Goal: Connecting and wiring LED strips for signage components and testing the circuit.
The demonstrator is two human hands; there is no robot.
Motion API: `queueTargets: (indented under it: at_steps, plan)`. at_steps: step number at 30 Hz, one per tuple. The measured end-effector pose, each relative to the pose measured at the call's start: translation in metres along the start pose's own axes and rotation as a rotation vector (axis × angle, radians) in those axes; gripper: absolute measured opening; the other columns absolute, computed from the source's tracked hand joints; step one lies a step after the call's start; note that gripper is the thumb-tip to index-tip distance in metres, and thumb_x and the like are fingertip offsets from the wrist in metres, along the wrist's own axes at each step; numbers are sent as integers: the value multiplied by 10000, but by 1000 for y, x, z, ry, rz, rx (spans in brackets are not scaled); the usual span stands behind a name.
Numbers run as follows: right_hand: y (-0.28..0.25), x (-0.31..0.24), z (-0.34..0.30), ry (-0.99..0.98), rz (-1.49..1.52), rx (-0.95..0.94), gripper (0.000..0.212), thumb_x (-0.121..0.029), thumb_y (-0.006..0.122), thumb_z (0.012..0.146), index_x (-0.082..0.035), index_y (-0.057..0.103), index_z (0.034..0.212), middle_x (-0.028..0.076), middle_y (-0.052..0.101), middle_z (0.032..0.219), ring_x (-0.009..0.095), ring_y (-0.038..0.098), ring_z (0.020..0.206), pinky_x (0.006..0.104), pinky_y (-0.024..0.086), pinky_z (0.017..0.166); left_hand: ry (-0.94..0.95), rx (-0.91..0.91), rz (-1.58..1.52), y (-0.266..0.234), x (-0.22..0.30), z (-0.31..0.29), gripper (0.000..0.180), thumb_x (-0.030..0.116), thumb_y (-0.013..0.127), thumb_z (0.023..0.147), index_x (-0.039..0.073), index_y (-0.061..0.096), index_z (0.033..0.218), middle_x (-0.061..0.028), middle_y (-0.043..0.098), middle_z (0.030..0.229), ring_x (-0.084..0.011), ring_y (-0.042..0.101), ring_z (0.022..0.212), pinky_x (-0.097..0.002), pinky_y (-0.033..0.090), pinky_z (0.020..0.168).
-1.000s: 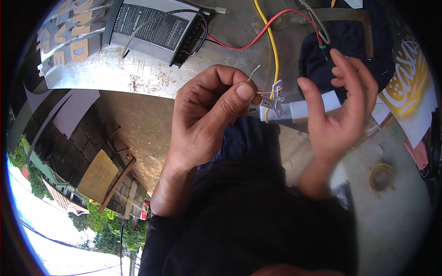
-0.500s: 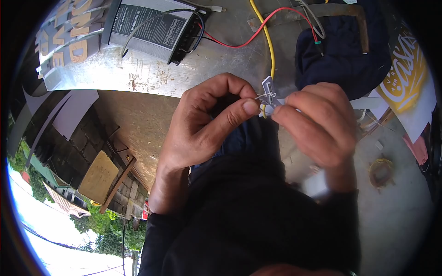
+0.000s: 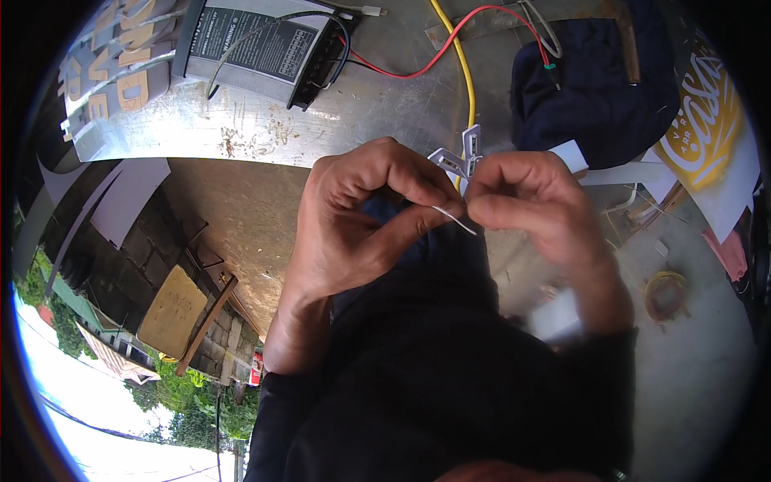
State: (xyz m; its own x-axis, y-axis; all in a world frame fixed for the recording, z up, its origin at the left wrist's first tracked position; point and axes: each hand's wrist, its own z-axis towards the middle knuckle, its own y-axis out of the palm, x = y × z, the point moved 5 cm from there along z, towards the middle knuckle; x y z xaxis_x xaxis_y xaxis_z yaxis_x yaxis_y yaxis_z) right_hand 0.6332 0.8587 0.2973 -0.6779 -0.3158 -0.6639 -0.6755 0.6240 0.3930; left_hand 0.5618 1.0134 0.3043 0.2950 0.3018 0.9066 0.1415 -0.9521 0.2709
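Observation:
My left hand [image 3: 349, 221] is closed in a pinch, thumb against forefinger, on a thin white wire [image 3: 456, 220] whose free end sticks out toward my right hand. My right hand [image 3: 534, 197] is closed too, thumb and fingertips together close to the left fingertips; what lies between them is hidden. Just beyond both sets of fingertips are two small white modules, looking like LED modules: one tilted to the left [image 3: 447, 161], the other nearly upright [image 3: 472, 140]. A yellow cable [image 3: 463, 76] runs behind them.
A boxy power supply [image 3: 249, 44] with dark and red wires [image 3: 418, 75] lies on the metal table [image 3: 185, 128]. Right of it are dark folded cloth [image 3: 590, 80], a rusty metal square [image 3: 630, 52] and a yellow-and-white printed sheet [image 3: 707, 136]. Cut-out letters [image 3: 120, 64] stand far left.
The wire end now points down toward the right from my left fingertips. My right hand has turned and its fingers have curled in. The two modules have spread apart into a V.

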Motion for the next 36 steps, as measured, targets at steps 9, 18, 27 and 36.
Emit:
queueTargets:
  at_steps: [9,18,27,36]
  plan:
    - [-4,9,-13,-83,231,-30,200,-196,662,883,-13,629,957,61,630,859,114,575,694,214,427,570,-139,114,-333,-3,-9,-1,206,-113,741,714,13,594,786,-159,660,794,-173,645,723,-281,525,683]
    - [21,-34,-31,-1166,-1222,379,181,-65,735,746,-46,708,924,54,636,868,164,626,753,267,516,589,-153,75,-305,4,-5,5,222,-134,732,710,13,578,774,-167,660,794,-164,632,716,-272,518,669]
    - [1,5,-8,90,194,39,141,-134,680,873,-14,671,798,20,631,694,72,568,632,232,415,544,-123,32,-128,4,-7,4,210,-145,728,711,2,598,788,-151,665,802,-161,639,729,-259,515,674]
    - [-85,-33,-3,-537,-1233,842,212,-209,713,825,-19,659,903,101,632,816,252,611,706,345,488,622,-208,219,-139,-4,-6,4,99,10,707,821,-8,671,911,-96,685,870,-125,627,837,-250,477,805]
